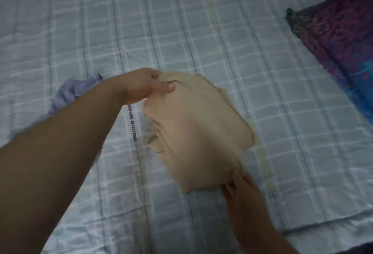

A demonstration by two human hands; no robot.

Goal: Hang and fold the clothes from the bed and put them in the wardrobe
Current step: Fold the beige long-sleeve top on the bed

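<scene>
A beige garment [197,128], folded into a rough rectangle, lies in the middle of the bed [262,71], which has a pale blue checked cover. My left hand [145,86] pinches the garment's far left corner between thumb and fingers. My right hand [242,191] grips its near right corner, with the fingers tucked under the edge. A lilac garment [68,96] lies crumpled on the bed to the left, partly hidden behind my left forearm.
A purple, pink and blue patterned pillow [343,47] sits at the right side of the bed. A narrow strip with printed lettering [132,124] hangs below my left hand. The bed's near edge runs along the lower right.
</scene>
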